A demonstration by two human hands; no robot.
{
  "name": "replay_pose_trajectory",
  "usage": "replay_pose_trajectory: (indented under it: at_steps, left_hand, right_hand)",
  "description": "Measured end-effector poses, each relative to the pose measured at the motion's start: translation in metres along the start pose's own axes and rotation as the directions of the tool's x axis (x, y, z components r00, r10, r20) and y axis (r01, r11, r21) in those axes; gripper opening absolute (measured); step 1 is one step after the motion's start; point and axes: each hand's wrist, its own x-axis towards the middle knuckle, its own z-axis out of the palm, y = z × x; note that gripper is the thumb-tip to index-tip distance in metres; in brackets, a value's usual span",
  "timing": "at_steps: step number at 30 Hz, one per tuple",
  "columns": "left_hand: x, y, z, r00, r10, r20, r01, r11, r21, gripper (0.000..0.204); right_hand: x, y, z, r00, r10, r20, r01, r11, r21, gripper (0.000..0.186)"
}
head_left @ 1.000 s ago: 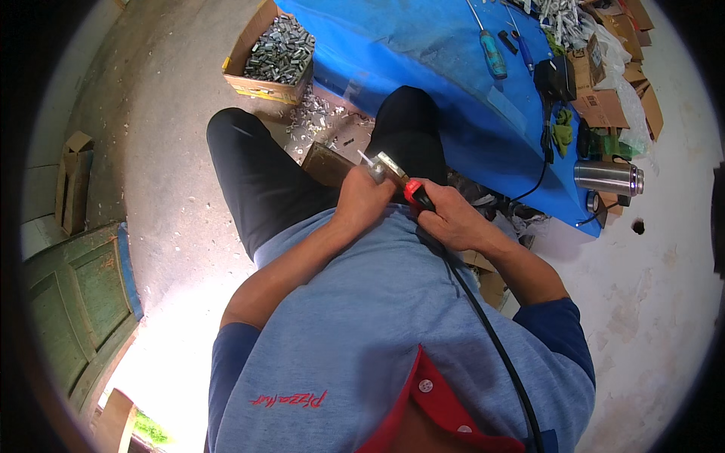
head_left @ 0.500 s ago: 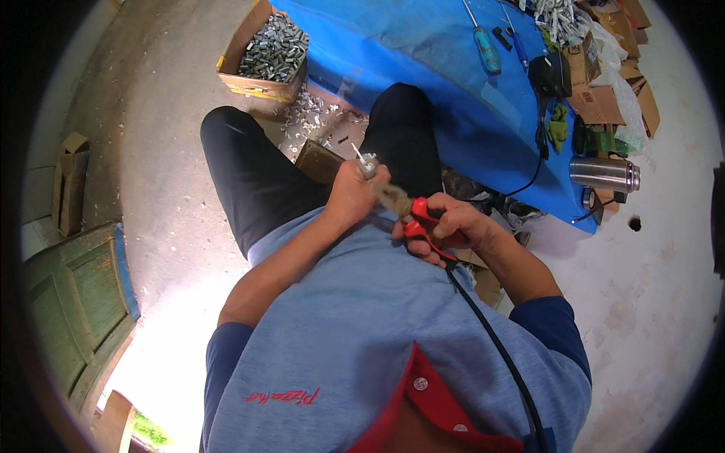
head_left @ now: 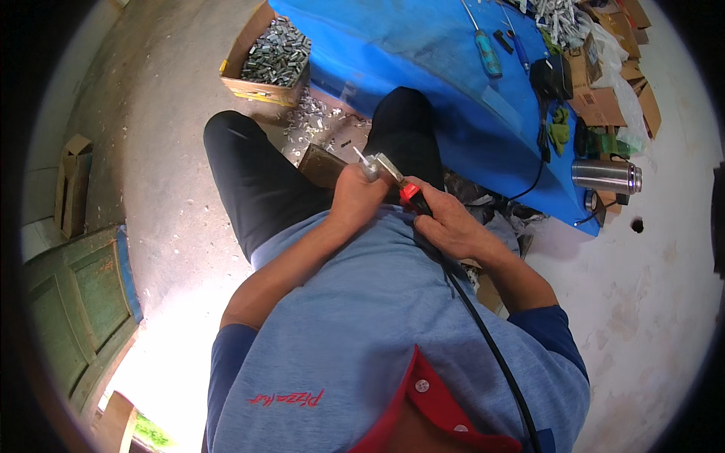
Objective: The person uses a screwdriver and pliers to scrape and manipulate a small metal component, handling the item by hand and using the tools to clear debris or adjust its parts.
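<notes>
My left hand [head_left: 355, 198] is closed around a small silvery metal piece [head_left: 369, 167] above my lap. A thin whitish sliver sticks up from its end. My right hand [head_left: 449, 224] is wrapped round pliers [head_left: 410, 192] with red and black handles. Their metal jaws reach the silvery piece beside my left fingers. Whether the jaws are clamped on it I cannot make out. Most of the piece is hidden in my left fist.
A cardboard box [head_left: 264, 93] of small metal pieces stands beyond my left knee. Metal scraps [head_left: 310, 124] litter the floor. On the blue-covered table [head_left: 423, 83] lie a teal-handled screwdriver [head_left: 487, 57] and a steel flask [head_left: 604, 175]. A black cable [head_left: 491, 332] crosses my shirt.
The pliers have swung more upright, their handles have come together, and the jaws have moved up against the silvery piece. My right hand has closed round them; my left hand has barely moved.
</notes>
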Motion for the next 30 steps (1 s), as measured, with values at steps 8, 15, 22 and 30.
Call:
replay_pose_trajectory:
  at_steps: [8,15,22,30]
  left_hand:
    - [0.000,-0.001,-0.004,0.991,-0.137,0.013,0.135,0.989,0.066,0.008]
    - [-0.002,-0.002,0.000,0.995,-0.089,-0.050,0.091,0.995,0.031,0.017]
    - [-0.005,-0.005,-0.002,0.994,-0.095,-0.047,0.101,0.982,0.161,0.015]
    - [-0.007,-0.014,0.000,0.999,0.014,0.046,-0.008,0.991,-0.133,0.014]
  right_hand:
    - [0.006,-0.008,0.009,0.998,0.056,-0.018,-0.057,0.991,-0.119,0.061]
    - [0.008,-0.014,0.011,0.997,0.052,-0.053,-0.061,0.982,-0.176,0.060]
    - [0.013,0.004,0.011,1.000,-0.020,0.000,0.020,0.999,-0.049,0.040]
    - [0.017,0.009,-0.018,0.880,0.104,0.463,-0.419,0.630,0.655,0.049]
